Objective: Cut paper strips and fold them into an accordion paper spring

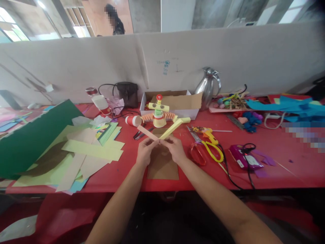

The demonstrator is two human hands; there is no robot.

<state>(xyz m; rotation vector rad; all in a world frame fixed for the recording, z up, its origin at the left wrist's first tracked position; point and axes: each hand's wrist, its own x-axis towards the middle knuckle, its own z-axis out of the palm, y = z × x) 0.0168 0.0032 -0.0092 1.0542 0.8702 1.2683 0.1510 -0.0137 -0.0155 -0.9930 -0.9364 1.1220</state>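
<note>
My left hand (145,151) and my right hand (175,149) meet over a brown cardboard piece (163,166) on the red table (269,162). My left hand pinches a pale pink paper strip (147,133) that slants up to the left. A yellow folded paper strip (175,127) slants up to the right from the pinch of my right hand. The two strips join at my fingertips. Just behind them stands a small paper robot figure (158,115) with orange accordion arms and a red knob on top.
Sheets of coloured paper (86,149) and a green board (33,135) lie left. A red paper cup (133,120) and an open white box (172,101) sit behind. Scissors (200,149), a yellow glue gun (210,139), a purple device (245,159), a steel jug (208,86) and blue scraps (286,105) lie right.
</note>
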